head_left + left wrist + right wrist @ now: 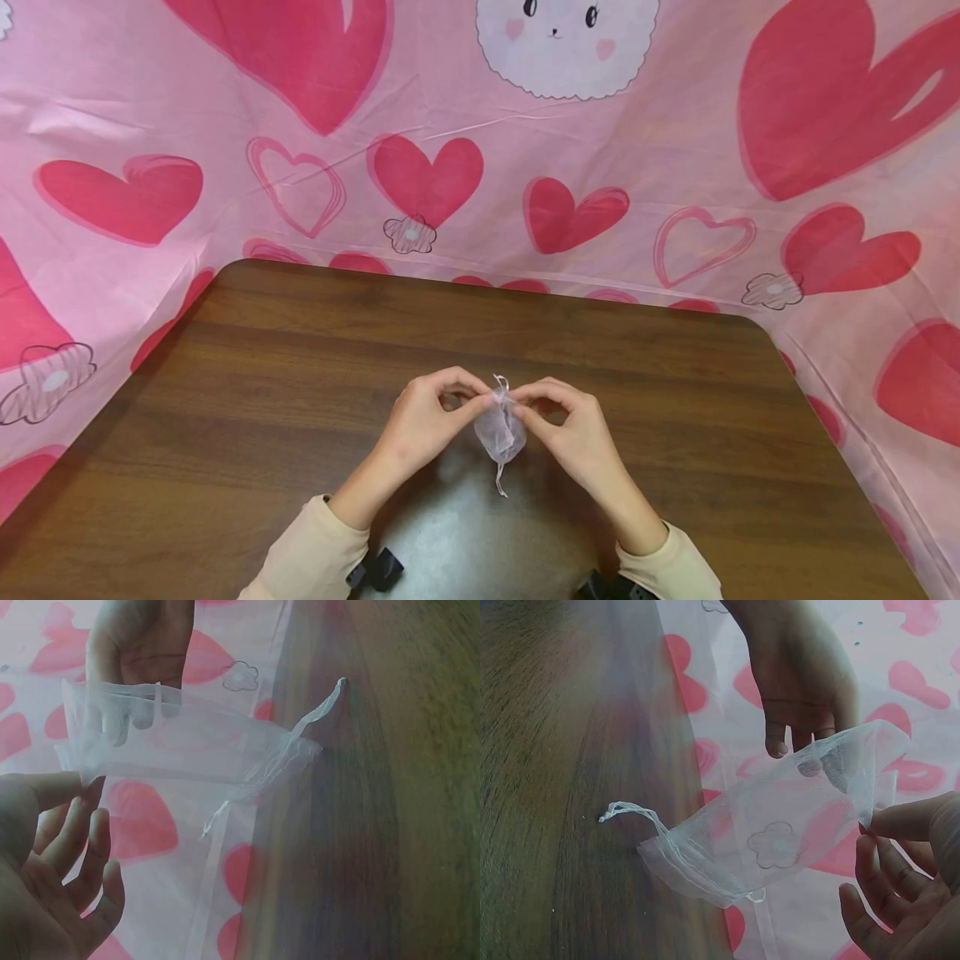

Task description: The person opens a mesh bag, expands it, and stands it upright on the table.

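Note:
Over the middle of the table, a small see-through white organza drawstring pouch is held up between both hands. My left hand pinches it with thumb and forefinger from the left. From the other side, my right hand pinches it the same way. In the left wrist view the sheer pouch is spread out, with the left thumb and forefinger at its corner. The gathered drawstring end lies at the end away from the pinched corners in the right wrist view, its thin cord loops sticking out on both sides.
The dark brown wooden table has rounded far corners. Pink cloth printed with red hearts hangs behind it and along both sides. Black devices sit at the wrists, by the cream sleeves.

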`<state>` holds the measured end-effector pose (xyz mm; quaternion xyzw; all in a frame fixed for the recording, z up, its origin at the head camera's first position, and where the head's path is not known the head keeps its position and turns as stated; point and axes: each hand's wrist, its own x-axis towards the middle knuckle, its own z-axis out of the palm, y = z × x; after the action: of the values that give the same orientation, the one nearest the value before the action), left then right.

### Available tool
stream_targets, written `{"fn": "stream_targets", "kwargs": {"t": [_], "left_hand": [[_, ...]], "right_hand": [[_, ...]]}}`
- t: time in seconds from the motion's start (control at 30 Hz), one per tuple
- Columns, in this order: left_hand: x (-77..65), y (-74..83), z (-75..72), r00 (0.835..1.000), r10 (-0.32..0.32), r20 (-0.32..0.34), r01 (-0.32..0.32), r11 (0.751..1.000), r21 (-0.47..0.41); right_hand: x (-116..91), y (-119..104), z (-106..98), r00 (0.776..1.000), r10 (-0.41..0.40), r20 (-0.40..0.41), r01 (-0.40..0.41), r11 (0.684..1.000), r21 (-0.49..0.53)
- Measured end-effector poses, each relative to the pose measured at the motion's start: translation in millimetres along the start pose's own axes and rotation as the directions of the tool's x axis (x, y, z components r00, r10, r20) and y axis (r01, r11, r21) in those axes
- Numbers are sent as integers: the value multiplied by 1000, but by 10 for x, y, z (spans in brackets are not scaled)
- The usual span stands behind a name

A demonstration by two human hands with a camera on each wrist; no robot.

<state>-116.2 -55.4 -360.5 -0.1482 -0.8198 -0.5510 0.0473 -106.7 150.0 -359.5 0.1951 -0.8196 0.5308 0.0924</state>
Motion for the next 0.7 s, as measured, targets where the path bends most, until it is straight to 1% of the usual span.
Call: {"fn": "stream_targets", "kwargs": {"t": [0.2,0.37,0.53,0.63,0.7], "left_hand": [[3,0,-1,1000,-4,-26,3,1000,-23],[0,-2,1,999,15,-46,-16,1000,-24],[-7,2,-4,997,38,-60,-40,999,-18],[-15,5,-2,997,50,-53,-51,999,-15],[-20,9,3,998,56,-43,-56,998,-16]], "right_hand": [[6,9,-6,1000,3,-11,-3,1000,-3],[4,10,-10,1000,3,-12,-3,1000,-5],[-2,5,-4,999,5,32,-5,1000,-16],[-7,-2,6,998,-2,57,3,1000,-17],[-11,-8,11,998,-5,60,5,1000,-13]]}}
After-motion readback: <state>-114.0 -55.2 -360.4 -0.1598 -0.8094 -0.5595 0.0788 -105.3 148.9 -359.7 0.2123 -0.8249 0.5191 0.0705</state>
